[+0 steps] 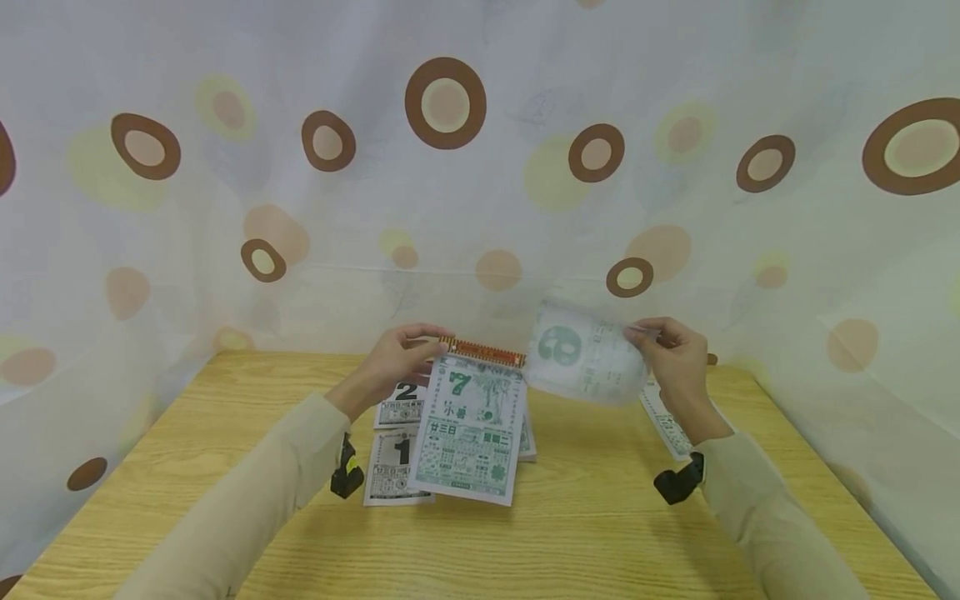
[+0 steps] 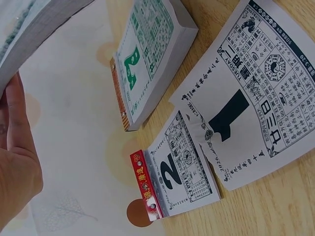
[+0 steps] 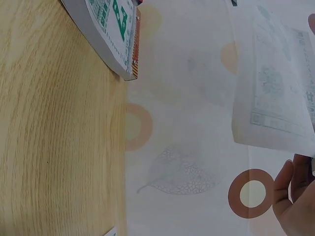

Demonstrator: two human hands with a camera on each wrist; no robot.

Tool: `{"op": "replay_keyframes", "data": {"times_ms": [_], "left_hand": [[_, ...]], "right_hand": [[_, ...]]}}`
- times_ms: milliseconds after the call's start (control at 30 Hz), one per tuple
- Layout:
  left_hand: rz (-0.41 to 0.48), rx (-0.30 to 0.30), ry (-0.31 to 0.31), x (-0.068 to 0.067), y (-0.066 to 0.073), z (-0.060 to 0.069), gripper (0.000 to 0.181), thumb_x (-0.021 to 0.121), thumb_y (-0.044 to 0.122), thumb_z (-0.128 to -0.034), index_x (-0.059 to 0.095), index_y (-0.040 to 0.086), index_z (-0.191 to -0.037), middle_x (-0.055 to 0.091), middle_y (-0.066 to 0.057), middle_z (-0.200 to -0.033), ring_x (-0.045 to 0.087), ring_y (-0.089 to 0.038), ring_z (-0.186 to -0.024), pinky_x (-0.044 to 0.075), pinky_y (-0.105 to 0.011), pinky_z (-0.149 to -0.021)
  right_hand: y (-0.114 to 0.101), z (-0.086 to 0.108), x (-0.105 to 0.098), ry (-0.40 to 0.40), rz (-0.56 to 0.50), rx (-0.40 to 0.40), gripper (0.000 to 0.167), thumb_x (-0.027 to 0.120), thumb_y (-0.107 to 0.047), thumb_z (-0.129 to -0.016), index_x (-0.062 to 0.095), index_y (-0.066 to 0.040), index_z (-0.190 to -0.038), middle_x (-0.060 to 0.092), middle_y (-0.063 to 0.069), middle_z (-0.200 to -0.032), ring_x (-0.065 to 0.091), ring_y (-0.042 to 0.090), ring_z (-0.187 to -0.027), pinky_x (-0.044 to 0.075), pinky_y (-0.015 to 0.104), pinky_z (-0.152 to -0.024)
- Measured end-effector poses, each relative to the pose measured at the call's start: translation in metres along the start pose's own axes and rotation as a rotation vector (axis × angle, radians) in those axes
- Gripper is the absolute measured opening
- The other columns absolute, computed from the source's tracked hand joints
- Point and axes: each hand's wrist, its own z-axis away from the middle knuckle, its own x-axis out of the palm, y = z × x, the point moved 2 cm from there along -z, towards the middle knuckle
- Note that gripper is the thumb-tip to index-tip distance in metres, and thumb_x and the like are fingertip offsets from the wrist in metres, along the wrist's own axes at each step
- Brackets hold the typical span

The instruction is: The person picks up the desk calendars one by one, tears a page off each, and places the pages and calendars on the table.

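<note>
My left hand [image 1: 396, 365] grips a thick tear-off calendar [image 1: 468, 433] at the left end of its orange-red binding strip, holding it above the table. Its top page shows a green 7. To the right, my right hand [image 1: 678, 362] pinches a thin calendar page [image 1: 585, 358] by its edge. The page's back faces me, with a green numeral showing through in reverse. One end of the page lies by the calendar's top right corner; whether they are joined I cannot tell. In the right wrist view the page [image 3: 275, 93] hangs curved above the fingers.
Below the held calendar lie a small red-topped calendar [image 2: 179, 172] showing a black 2, a page [image 2: 266, 83] with a black 1, and a thick green-printed calendar [image 2: 152, 49]. Another printed sheet [image 1: 666, 425] lies under the right hand. A patterned curtain [image 1: 480, 192] backs the wooden table [image 1: 585, 533].
</note>
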Motion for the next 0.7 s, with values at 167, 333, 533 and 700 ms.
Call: {"op": "replay_keyframes", "data": {"times_ms": [167, 333, 533, 700], "left_hand": [[0.008, -0.005, -0.008, 0.000, -0.001, -0.001, 0.032, 0.059, 0.022, -0.0887, 0.057, 0.014, -0.120, 0.068, -0.009, -0.096, 0.068, -0.021, -0.080, 0.057, -0.037, -0.070], [0.009, 0.001, -0.008, 0.001, 0.000, -0.001, 0.033, 0.059, 0.021, -0.0885, 0.056, 0.012, -0.120, 0.068, -0.010, -0.098, 0.069, -0.021, -0.080, 0.057, -0.036, -0.070], [-0.003, -0.003, 0.009, -0.004, -0.001, 0.001, 0.032, 0.058, 0.020, -0.0888, 0.057, 0.012, -0.120, 0.067, -0.010, -0.097, 0.068, -0.020, -0.077, 0.058, -0.035, -0.069], [-0.002, 0.003, 0.016, -0.011, -0.002, 0.004, 0.033, 0.058, 0.022, -0.0891, 0.057, 0.012, -0.120, 0.065, -0.015, -0.108, 0.069, -0.024, -0.085, 0.057, -0.035, -0.072]], "right_hand": [[0.001, -0.001, 0.000, 0.001, -0.020, 0.039, 0.021, 0.070, -0.009, -0.079, 0.064, 0.006, -0.093, 0.064, -0.009, -0.078, 0.062, 0.003, -0.064, 0.052, 0.013, -0.056], [0.001, -0.002, 0.000, 0.011, 0.010, 0.093, 0.019, 0.070, -0.011, -0.080, 0.064, 0.002, -0.092, 0.063, -0.010, -0.080, 0.062, 0.003, -0.067, 0.052, 0.013, -0.058], [0.009, -0.006, -0.010, 0.041, 0.092, 0.155, 0.019, 0.070, -0.020, -0.080, 0.065, -0.007, -0.094, 0.060, -0.011, -0.083, 0.060, 0.002, -0.064, 0.052, 0.014, -0.056], [0.013, -0.007, -0.019, 0.070, 0.159, 0.152, 0.020, 0.068, -0.023, -0.082, 0.066, -0.009, -0.096, 0.056, -0.012, -0.089, 0.058, 0.003, -0.066, 0.051, 0.015, -0.056]]}}
